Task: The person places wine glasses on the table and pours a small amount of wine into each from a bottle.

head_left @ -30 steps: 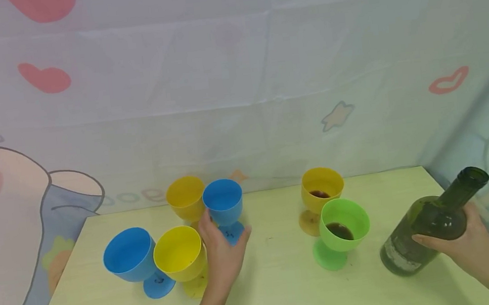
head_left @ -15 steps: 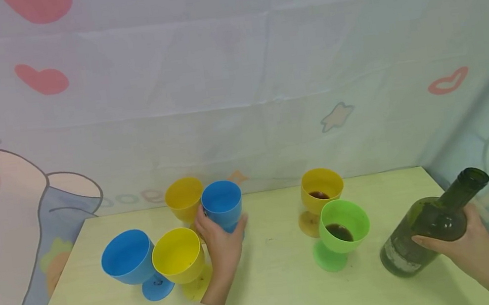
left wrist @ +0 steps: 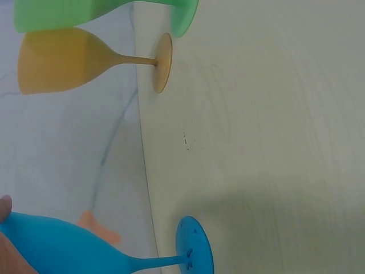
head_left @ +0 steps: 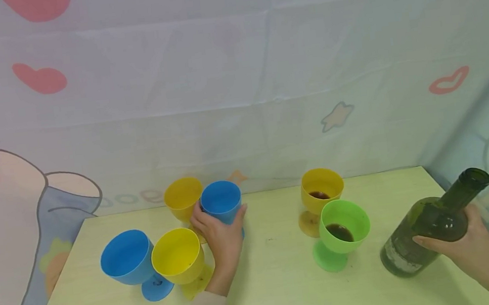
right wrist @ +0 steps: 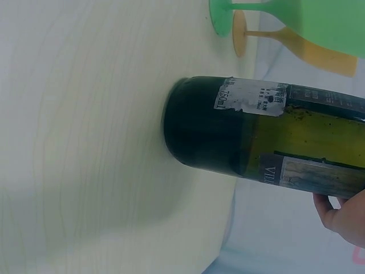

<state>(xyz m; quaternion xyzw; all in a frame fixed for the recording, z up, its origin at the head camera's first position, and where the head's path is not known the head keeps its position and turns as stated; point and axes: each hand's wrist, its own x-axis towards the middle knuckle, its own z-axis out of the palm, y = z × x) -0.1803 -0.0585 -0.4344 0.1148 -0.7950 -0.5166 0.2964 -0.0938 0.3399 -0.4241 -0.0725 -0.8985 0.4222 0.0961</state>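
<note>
The fingers of the left hand [head_left: 223,236] are curled around the bowl of the rear blue goblet [head_left: 221,197], thumb on the right side, fingers on the left. The goblet is upright; whether its foot bears on the table [head_left: 285,282] is hard to confirm. The right hand [head_left: 473,245] grips the upper body of the green glass bottle [head_left: 435,222], which stands base down at the table's right side. Adjacent to the left hand: the rear yellow goblet [head_left: 183,198] and the front yellow goblet [head_left: 177,256], with the front blue goblet [head_left: 127,258] farther left. Between the hands, the light green goblet [head_left: 356,223] and the amber goblet [head_left: 321,181] each contain dark liquid.
</note>
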